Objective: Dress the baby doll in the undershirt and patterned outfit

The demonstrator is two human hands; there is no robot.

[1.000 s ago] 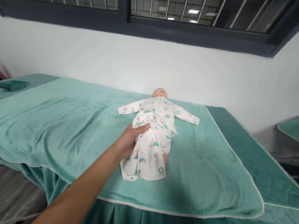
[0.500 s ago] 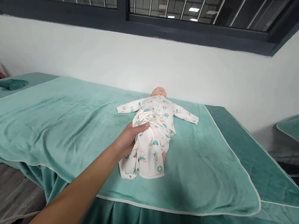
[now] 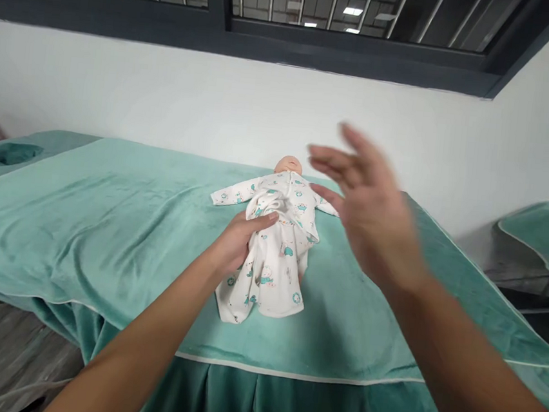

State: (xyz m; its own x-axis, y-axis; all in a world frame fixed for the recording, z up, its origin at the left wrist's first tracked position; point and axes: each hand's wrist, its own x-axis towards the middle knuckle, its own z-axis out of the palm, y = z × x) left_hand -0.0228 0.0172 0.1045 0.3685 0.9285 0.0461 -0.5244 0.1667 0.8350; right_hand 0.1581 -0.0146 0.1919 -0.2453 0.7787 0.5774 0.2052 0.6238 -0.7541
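The printed trousers [image 3: 272,280], over the doll [image 3: 289,164] on the blanket [image 3: 122,217], looked light, soft and best held 2-handed at the waist, where the left hand [image 3: 236,242] pinched them, the right hand [image 3: 373,212] spread midair.

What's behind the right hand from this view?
Around the raised right hand, the white wall and light green blanket show. One sleeve on the doll disappears behind it. The hand covers that sleeve's cuff, and whatever else lies there can't be seen.
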